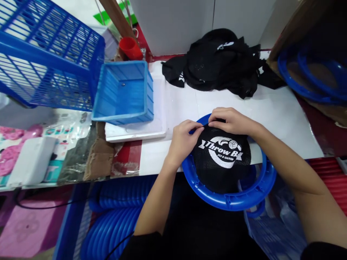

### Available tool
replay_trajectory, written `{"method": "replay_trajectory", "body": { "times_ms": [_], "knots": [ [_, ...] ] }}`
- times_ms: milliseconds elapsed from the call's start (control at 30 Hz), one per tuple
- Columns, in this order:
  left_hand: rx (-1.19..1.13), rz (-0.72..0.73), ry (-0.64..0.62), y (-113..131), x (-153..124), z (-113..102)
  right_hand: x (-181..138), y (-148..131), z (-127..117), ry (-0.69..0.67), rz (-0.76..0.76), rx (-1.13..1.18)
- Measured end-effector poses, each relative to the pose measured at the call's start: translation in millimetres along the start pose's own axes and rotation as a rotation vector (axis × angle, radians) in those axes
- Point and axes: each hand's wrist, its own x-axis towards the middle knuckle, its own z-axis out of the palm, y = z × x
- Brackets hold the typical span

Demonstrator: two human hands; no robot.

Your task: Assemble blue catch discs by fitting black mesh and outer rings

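Observation:
A blue plastic ring (230, 202) rests partly on the white table and juts over its front edge. Across its opening lies a round black mesh cloth (217, 177) with a white printed logo; on the right side a gap shows between cloth and ring. My left hand (187, 137) pinches the cloth's edge at the upper left of the ring, thumb and finger together. Beside it, my right hand (227, 121) is closed over the far rim, its fingertips at the cloth's edge.
A pile of black mesh cloths (222, 61) lies at the back of the table (179, 104). To the left stand a light-blue bin (123, 92) and a blue basket (54, 54). More blue rings (311, 79) are at the right, and stacked blue rings (116, 216) sit below the table.

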Motion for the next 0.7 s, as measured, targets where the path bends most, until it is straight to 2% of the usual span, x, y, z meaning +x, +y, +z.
{"method": "replay_trajectory", "body": {
  "times_ms": [167, 400, 700],
  "knots": [
    [0.01, 0.014, -0.042, -0.6, 0.8, -0.4, 2.9, 0.8, 8.0, 0.095, 0.094, -0.001],
    [0.044, 0.137, -0.028, -1.9, -5.3, 2.6, 7.5, 2.3, 6.8, -0.018, 0.166, 0.039],
    [0.085, 0.207, -0.015, -3.4, -8.2, 4.8, 7.9, -3.8, 9.4, 0.012, 0.194, -0.021]
  ]
}}
